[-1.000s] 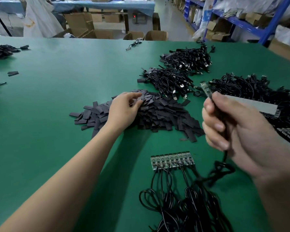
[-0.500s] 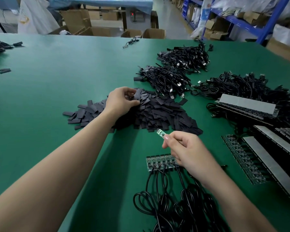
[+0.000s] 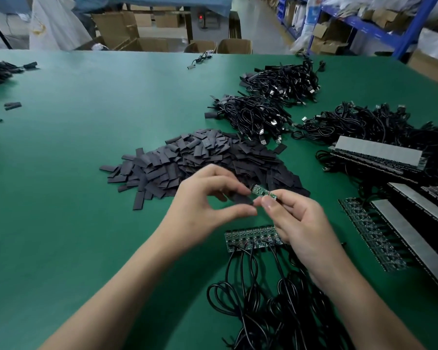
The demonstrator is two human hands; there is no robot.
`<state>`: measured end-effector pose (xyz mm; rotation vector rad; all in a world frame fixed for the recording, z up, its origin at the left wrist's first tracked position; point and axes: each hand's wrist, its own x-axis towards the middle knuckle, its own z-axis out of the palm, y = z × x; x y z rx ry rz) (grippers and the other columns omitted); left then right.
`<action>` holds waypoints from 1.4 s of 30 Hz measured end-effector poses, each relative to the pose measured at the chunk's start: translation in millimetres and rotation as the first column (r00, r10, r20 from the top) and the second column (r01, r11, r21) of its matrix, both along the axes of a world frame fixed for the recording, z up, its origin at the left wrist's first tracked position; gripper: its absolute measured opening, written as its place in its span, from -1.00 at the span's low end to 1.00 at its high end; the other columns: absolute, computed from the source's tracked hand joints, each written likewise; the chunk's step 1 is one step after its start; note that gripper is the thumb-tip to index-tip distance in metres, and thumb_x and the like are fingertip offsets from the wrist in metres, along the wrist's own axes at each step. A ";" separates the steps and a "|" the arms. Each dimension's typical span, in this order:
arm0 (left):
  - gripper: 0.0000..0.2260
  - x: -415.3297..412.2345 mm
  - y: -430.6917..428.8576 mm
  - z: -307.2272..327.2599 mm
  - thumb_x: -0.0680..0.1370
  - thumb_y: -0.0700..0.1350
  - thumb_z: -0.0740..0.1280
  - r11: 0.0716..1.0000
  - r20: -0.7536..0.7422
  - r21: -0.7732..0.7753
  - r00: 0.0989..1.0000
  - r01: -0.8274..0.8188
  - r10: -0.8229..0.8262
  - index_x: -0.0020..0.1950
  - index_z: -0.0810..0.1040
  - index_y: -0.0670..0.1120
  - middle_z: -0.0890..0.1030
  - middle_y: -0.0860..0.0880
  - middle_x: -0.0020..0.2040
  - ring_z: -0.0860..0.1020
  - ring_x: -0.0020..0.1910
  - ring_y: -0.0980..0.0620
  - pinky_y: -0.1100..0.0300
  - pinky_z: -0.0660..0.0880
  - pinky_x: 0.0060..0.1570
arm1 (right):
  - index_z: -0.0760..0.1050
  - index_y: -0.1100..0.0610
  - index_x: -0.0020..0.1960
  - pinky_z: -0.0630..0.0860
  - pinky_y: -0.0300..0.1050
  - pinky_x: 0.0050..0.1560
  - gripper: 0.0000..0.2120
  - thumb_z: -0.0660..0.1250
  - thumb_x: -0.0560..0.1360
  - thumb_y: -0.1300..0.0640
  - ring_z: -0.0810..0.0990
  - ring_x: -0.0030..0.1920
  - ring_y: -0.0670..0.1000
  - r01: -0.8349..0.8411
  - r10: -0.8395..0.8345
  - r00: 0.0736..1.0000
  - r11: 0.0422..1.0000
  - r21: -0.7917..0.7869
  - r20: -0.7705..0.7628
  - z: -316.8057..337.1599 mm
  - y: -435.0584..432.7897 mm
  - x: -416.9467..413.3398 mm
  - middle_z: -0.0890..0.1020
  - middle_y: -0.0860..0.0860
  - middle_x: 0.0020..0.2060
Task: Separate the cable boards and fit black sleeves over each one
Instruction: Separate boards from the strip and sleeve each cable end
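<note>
Cable board [image 3: 263,193], pinched in my right hand [image 3: 304,226], meets the black sleeve [image 3: 240,199] pinched in my left hand [image 3: 202,210], just above the bench [image 3: 81,203]. I'm at the sleeving step; next, I reckon, I line up the sleeve's mouth and slide it on.

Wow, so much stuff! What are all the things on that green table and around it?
table: one, green, fills the view.
sleeve heap: one, black, mid-table.
cable heaps: three, black, far right.
board stacks: several, grey-topped, right edge.
joined board strip: one, green with black cables, nearest the person.
stray sleeves: two or so, black, far left.
cardboard boxes: several, brown, beyond the table.
shelving: one, blue, back right.
single board: one, green, held above the strip.
single sleeve: one, black, beside the single board.
left hand: one, pinches the single sleeve.
right hand: one, pinches the single board.
</note>
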<state>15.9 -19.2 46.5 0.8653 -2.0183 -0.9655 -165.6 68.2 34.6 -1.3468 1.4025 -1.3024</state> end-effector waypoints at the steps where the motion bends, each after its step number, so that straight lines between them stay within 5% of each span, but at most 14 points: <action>1: -0.73 3.0 5.1 -3.4 0.33 0.08 0.59 0.999 -0.027 0.047 1.000 0.007 -0.006 -0.04 0.74 0.02 0.63 0.08 -0.01 0.63 -0.03 0.02 0.09 0.60 0.06 | 0.67 -0.05 0.01 0.31 -0.47 -0.40 -0.73 0.31 0.58 -0.19 0.41 -0.49 -0.24 -0.034 0.034 0.999 0.999 0.017 -0.019 -0.6 0.9 0.2 0.47 -0.25 -0.51; 3: -0.73 7.2 12.1 -9.9 0.32 0.02 0.60 0.993 -0.094 0.115 0.995 0.025 -0.014 -0.06 0.73 -0.06 0.64 0.05 -0.02 0.65 -0.07 0.00 -0.04 0.61 0.06 | 0.68 0.01 -0.01 0.34 -0.44 -0.37 -0.78 0.34 0.62 -0.09 0.47 -0.46 -0.24 -0.102 0.105 0.993 0.993 0.059 -0.045 -1.9 1.9 1.4 0.56 -0.21 -0.47; 6: -0.71 8.2 19.0 -16.8 0.31 0.01 0.62 0.995 -0.120 0.100 0.993 0.028 -0.016 -0.09 0.71 -0.10 0.62 0.04 -0.07 0.62 -0.16 -0.02 0.02 0.61 -0.04 | 0.70 0.02 0.00 0.39 -0.19 -0.25 -0.72 0.34 0.56 -0.15 0.50 -0.36 -0.09 -0.140 0.150 0.985 0.983 0.122 -0.082 -3.0 2.6 3.8 0.68 0.00 -0.33; 10: -0.72 12.7 19.2 -15.6 0.30 0.04 0.63 0.993 -0.063 0.097 0.997 0.059 -0.054 -0.08 0.71 -0.05 0.61 0.05 -0.10 0.58 -0.19 0.05 0.18 0.55 -0.10 | 0.66 0.07 -0.08 0.30 -0.25 -0.32 -0.71 0.35 0.50 -0.15 0.38 -0.36 -0.16 -0.140 0.150 0.987 0.980 0.144 -0.058 -5.3 2.8 2.3 0.53 -0.10 -0.38; 16: -0.78 18.5 18.4 -12.7 0.32 0.00 0.62 0.994 -0.047 0.095 0.998 0.049 -0.045 -0.10 0.72 0.00 0.65 0.08 -0.11 0.61 -0.15 0.05 0.17 0.56 -0.08 | 0.61 0.07 -0.10 0.25 -0.31 -0.36 -0.65 0.30 0.52 -0.21 0.32 -0.41 -0.17 -0.134 0.143 0.985 0.986 0.095 -0.096 -3.3 3.2 1.1 0.42 -0.15 -0.43; 22: -0.80 23.5 29.9 -28.9 0.31 0.05 0.60 0.989 -0.162 0.096 0.979 -0.110 0.125 -0.12 0.72 0.07 0.69 0.06 -0.14 0.64 -0.16 0.00 0.10 0.60 -0.06 | 0.57 0.06 -0.17 0.17 -0.05 -0.39 -0.55 0.19 0.54 -0.30 0.19 -0.44 0.00 -0.081 0.092 0.988 0.992 0.095 -0.127 -2.8 4.9 1.8 0.23 0.00 -0.46; 37: -0.81 22.8 26.6 -33.8 0.37 -0.02 0.62 0.978 -0.135 -0.145 0.982 -0.149 0.130 -0.10 0.71 -0.01 0.65 0.12 -0.16 0.58 -0.21 0.06 0.32 0.49 -0.14 | 0.55 0.05 -0.23 0.15 -0.04 -0.39 -0.54 0.18 0.51 -0.32 0.20 -0.47 -0.01 -0.081 0.105 0.973 0.989 0.123 -0.206 -3.5 5.5 6.7 0.23 -0.02 -0.50; 42: -0.81 23.5 28.1 -32.7 0.38 -0.01 0.60 0.967 -0.102 -0.205 0.985 -0.154 0.136 -0.09 0.71 -0.04 0.65 0.12 -0.16 0.58 -0.20 0.07 0.32 0.50 -0.15 | 0.54 0.02 -0.25 0.14 -0.20 -0.46 -0.58 0.17 0.54 -0.27 0.18 -0.52 -0.10 -0.077 0.105 0.953 0.991 0.111 -0.284 -1.0 8.4 7.6 0.23 -0.10 -0.55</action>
